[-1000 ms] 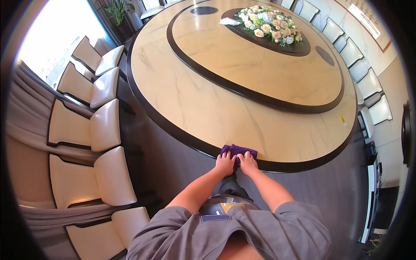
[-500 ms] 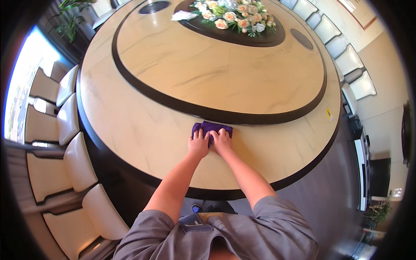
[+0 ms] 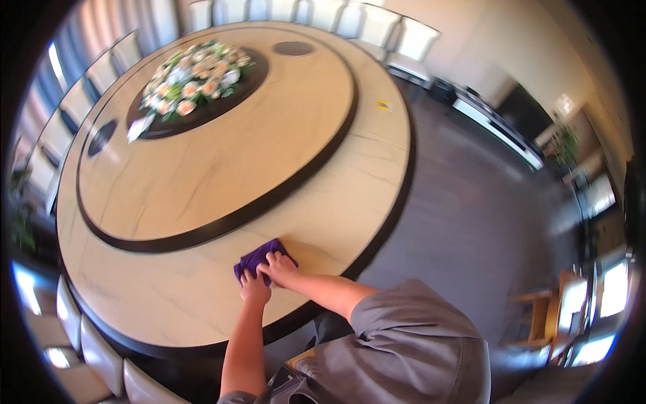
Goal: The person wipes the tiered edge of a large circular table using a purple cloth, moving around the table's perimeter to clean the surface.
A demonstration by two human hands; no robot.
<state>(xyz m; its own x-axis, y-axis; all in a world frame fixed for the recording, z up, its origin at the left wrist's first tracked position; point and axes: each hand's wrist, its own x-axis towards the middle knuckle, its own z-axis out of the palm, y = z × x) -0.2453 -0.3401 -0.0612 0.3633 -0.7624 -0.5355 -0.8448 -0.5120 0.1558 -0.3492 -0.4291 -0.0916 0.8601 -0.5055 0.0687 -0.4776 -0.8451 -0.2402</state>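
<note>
A folded purple cloth (image 3: 258, 257) lies flat on the pale marbled rim of a large round table (image 3: 168, 289), just outside the raised centre's dark edge. My left hand (image 3: 255, 288) is at the cloth's near edge, its fingers bent over the fabric and gripping it. Beside it, touching at the thumbs, my right hand (image 3: 278, 268) presses the cloth's right part, fingers curved onto it. The undersides of both hands are hidden.
A raised round turntable (image 3: 222, 182) fills the table's middle, bearing a rose arrangement (image 3: 195, 84) and a white paper (image 3: 139, 128). A yellow sticker (image 3: 383, 106) marks the rim. White chairs (image 3: 412, 50) surround the table; a low TV cabinet (image 3: 498, 128) stands right.
My view has swung to the right, so the table appears shifted left and more floor shows. Both hands stay on the purple cloth, which now lies turned in view.
</note>
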